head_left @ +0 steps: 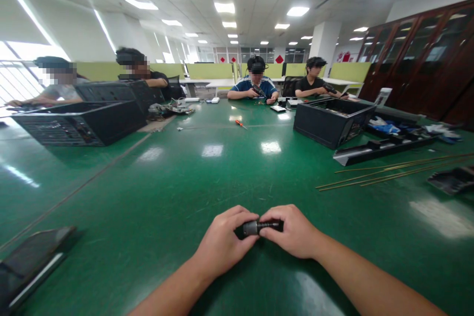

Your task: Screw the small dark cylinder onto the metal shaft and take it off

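Observation:
A short black cylindrical tool with a grey collar (251, 228) lies crosswise between my hands, low over the table. My left hand (221, 241) is closed around its thicker end, the thumb below and the fingers on top. On the other side, my right hand (298, 232) closes its thumb and fingers about the slimmer, shaft-like end. The fingertips of both hands almost meet at the middle. Both ends of the tool are partly hidden by my fingers, so its exact kind does not show.
On the green table (177, 182) stand black computer cases at left (70, 126) and right (322, 123). A small orange screwdriver (240, 124) lies farther off. Thin brass-coloured rods (385, 176) lie at right, a dark panel (33, 261) at near left. Several people sit across the table.

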Demonstrator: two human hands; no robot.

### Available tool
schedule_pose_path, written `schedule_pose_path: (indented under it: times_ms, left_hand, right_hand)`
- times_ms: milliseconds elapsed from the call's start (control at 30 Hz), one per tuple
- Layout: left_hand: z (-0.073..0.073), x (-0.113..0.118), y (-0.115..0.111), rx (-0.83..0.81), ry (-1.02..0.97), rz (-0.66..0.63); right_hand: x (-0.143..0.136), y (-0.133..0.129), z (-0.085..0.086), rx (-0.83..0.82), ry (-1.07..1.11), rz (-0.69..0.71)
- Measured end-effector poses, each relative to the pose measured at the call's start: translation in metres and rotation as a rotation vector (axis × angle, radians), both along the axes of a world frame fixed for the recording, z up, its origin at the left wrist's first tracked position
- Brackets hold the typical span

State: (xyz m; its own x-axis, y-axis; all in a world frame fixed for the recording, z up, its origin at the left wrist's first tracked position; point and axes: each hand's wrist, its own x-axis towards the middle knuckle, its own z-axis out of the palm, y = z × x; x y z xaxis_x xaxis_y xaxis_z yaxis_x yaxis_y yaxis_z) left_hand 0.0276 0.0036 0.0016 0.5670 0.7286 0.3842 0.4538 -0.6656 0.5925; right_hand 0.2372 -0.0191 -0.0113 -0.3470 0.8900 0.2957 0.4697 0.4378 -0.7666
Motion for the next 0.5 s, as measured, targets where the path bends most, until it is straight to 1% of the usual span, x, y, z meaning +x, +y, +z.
schedule_pose_path:
  times_ms: [267, 500]
  left_hand:
    - [0.0005, 0.0006, -0.0005, -0.007, -0.001, 0.004]
    - [0.0041, 0.0011, -0.0008, 0.006, 0.002, 0.012]
  right_hand:
    - [0.0013, 0.0020, -0.0011, 0.037, -0.030, 0.008]
    - [0.0014, 0.0015, -0.0009, 0.049, -0.045, 0.012]
